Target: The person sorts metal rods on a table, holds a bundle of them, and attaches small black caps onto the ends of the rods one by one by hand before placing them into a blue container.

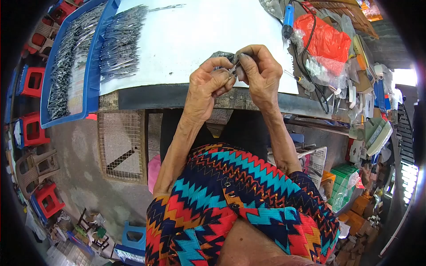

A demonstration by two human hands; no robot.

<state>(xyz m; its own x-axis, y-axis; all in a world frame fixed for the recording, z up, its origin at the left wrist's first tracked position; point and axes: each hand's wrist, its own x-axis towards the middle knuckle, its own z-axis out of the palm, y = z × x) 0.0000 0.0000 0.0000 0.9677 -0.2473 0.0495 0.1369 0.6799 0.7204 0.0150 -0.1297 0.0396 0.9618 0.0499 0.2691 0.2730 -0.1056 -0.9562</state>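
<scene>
My left hand (212, 79) and my right hand (261, 73) meet above the front edge of the white-topped table (177, 53). Both are closed, thumbs against fingers, on a small thin metal piece (234, 69) between the fingertips. Its exact kind is too small to make out, and the fingers hide part of it. Just behind my left fingers lies a dark, shiny bundle (225, 56), partly covered by the hand. To the left, a broad pile of slim metal pieces (122, 42) rests on the white surface, with a few strays at its far right.
Beside the pile stands a blue tray (92, 84) holding more slim metal pieces. A blue corded electric screwdriver (288, 20) hangs at the table's right, near a red plastic bag (326, 40) and clutter. Red stools (33, 82) stand on the floor at left.
</scene>
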